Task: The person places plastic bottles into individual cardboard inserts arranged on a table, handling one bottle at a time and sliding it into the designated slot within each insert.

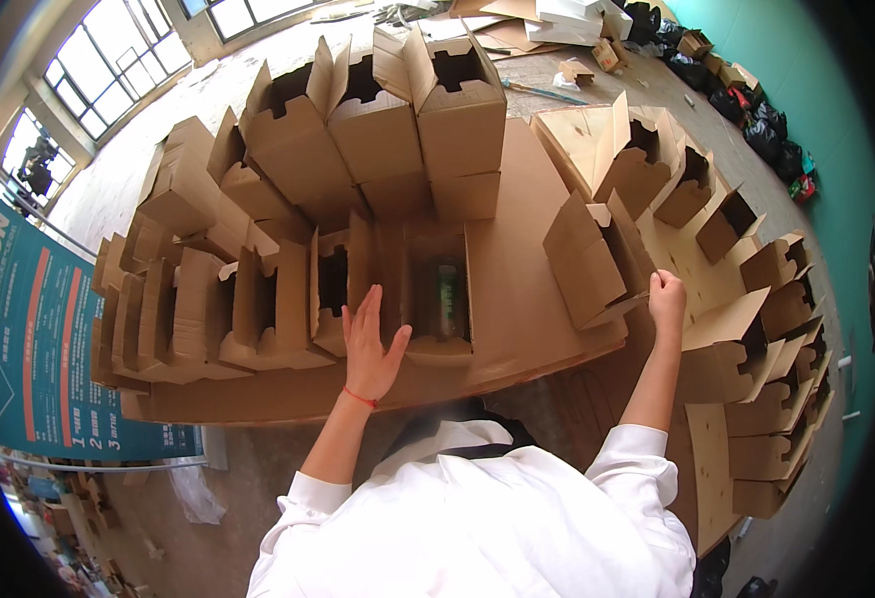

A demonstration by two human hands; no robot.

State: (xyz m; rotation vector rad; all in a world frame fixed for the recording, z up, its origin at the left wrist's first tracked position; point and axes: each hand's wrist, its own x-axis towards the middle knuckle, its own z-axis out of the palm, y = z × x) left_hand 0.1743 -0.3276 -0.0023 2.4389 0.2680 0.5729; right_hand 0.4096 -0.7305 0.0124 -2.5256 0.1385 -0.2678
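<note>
Open carton (592, 284) stood at right end of brown surface (512, 259). Our hands were apart: right hand (668, 297) clamped on carton's flap edge; left hand (369, 347) spread, holding nothing, near box (439, 351) with green bottle-like item (447, 294); contact unclear. We judged light pinch best, steady, no creasing. Counted: one gripped carton, one green item, three tall cartons (377, 140) behind; left cartons (198, 319), right cartons (721, 374) overlapped, couldn't tally.

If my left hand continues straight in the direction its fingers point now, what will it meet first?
Your left hand would probably meet the raised flap of the open carton just ahead, though depth is unclear.
</note>
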